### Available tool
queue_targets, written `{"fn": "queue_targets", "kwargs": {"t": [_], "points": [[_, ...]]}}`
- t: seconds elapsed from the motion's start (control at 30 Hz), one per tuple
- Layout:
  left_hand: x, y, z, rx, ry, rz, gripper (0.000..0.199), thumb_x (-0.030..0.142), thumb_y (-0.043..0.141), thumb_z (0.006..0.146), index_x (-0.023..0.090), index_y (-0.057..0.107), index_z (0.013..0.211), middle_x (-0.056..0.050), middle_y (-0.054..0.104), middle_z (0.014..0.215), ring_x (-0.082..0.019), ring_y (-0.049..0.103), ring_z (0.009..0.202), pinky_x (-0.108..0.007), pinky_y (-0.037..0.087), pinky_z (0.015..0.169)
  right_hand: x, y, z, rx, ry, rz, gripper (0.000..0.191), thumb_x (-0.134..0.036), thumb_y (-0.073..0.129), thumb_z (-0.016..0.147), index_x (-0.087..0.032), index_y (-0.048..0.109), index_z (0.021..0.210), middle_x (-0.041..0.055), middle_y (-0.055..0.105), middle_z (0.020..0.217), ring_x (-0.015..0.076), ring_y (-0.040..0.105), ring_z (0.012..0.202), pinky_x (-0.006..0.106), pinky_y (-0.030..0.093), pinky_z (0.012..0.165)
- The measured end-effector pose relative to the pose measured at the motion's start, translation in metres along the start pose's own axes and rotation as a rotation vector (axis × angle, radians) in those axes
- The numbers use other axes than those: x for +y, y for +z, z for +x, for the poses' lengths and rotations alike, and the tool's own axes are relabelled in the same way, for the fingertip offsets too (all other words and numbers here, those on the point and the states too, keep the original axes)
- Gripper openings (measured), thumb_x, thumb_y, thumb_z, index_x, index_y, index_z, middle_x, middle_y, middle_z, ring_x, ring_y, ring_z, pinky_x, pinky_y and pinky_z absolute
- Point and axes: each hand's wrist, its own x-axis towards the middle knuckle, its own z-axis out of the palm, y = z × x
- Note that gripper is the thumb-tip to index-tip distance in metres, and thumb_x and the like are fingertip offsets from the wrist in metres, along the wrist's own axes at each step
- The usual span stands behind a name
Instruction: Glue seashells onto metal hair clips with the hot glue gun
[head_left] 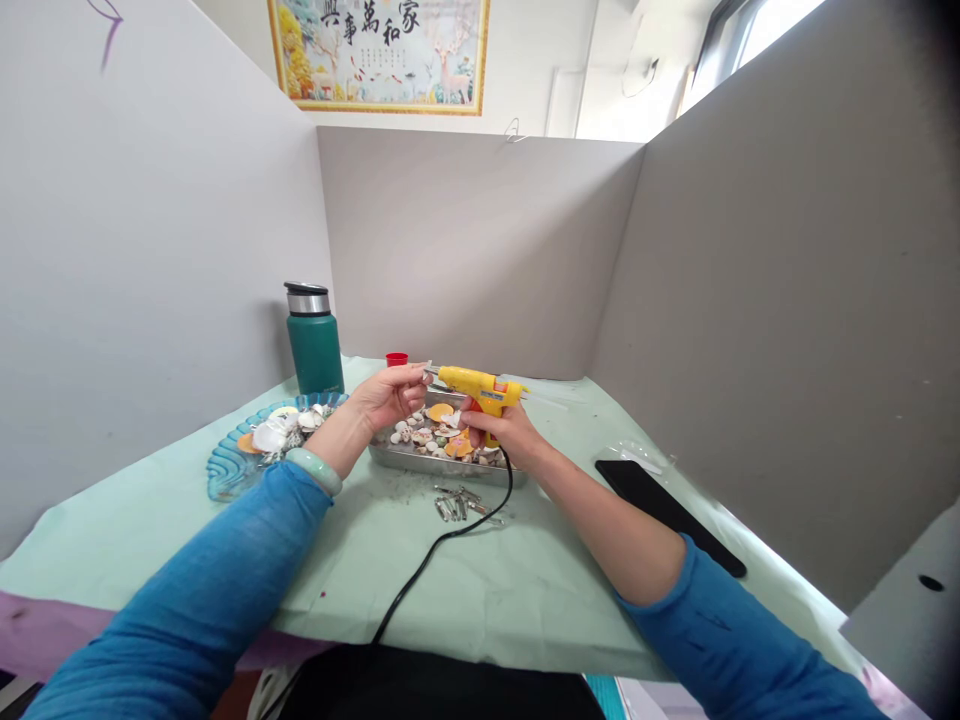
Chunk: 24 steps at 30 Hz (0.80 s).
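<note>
My right hand (499, 428) is wrapped round the handle of a yellow hot glue gun (472, 382), its nozzle pointing left. At the nozzle tip, the fingers of my left hand (390, 398) pinch a small pale or metallic piece, too small to name. A metal tray (420, 462) of seashells (442, 428), some of them orange, lies below both hands. In front of the tray is a little pile of silver metal clips (459, 503). The gun's black cord (435, 552) runs down over the table's front edge.
Left of the tray, a blue shell-shaped dish (225, 468) holds more shells. Behind it stands a green bottle (315, 350), and a red cup (397, 358) is at the back. A long black object (671, 515) and clear plastic (634, 455) lie at right. Grey partitions (480, 250) enclose the table.
</note>
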Motion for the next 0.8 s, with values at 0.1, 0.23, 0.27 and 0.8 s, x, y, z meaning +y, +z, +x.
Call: {"fn": "queue_targets", "kwargs": {"t": [0.1,0.23,0.27,0.8], "points": [[-0.0003,0.0015,-0.0009,-0.006,-0.014,0.015,0.006,0.005,0.063,0.069,0.009,0.059,0.072,-0.001,0.056,0.062,-0.002,0.035,0.04,-0.016,0.032,0.037,0.0014,-0.0006,0.0012,0.029,-0.014,0.006,0.019,-0.028,0.066,0.069,-0.018,0.057,0.082,-0.0016,0.062,0.065,0.0083,0.054,0.045,0.021,0.038,0.042],[-0.0006,0.0029,-0.0011,-0.005,-0.024,0.019,0.007,0.006,0.063,0.07,0.01,0.057,0.069,0.0,0.055,0.061,-0.002,0.034,0.039,-0.016,0.032,0.037,0.0036,-0.0021,0.0022,0.036,-0.029,0.018,0.018,-0.028,0.066,0.07,-0.019,0.057,0.083,-0.0007,0.063,0.068,0.0086,0.055,0.045,0.021,0.038,0.042],[-0.0007,0.0029,-0.001,-0.004,-0.022,0.015,0.007,0.006,0.063,0.069,0.01,0.057,0.069,0.0,0.055,0.06,-0.002,0.034,0.039,-0.015,0.033,0.037,0.004,-0.0024,0.0023,0.035,-0.029,0.019,0.019,-0.028,0.066,0.07,-0.019,0.057,0.084,-0.0007,0.063,0.068,0.0086,0.055,0.045,0.021,0.038,0.042],[-0.0005,-0.0012,0.0013,0.001,0.01,-0.022,0.008,0.005,0.064,0.07,0.008,0.06,0.076,0.0,0.054,0.06,-0.002,0.033,0.04,-0.015,0.032,0.037,0.0015,-0.001,0.0007,-0.027,-0.01,0.0,0.017,-0.029,0.066,0.07,-0.018,0.057,0.08,-0.0011,0.062,0.065,0.0083,0.053,0.045,0.021,0.038,0.042]]}}
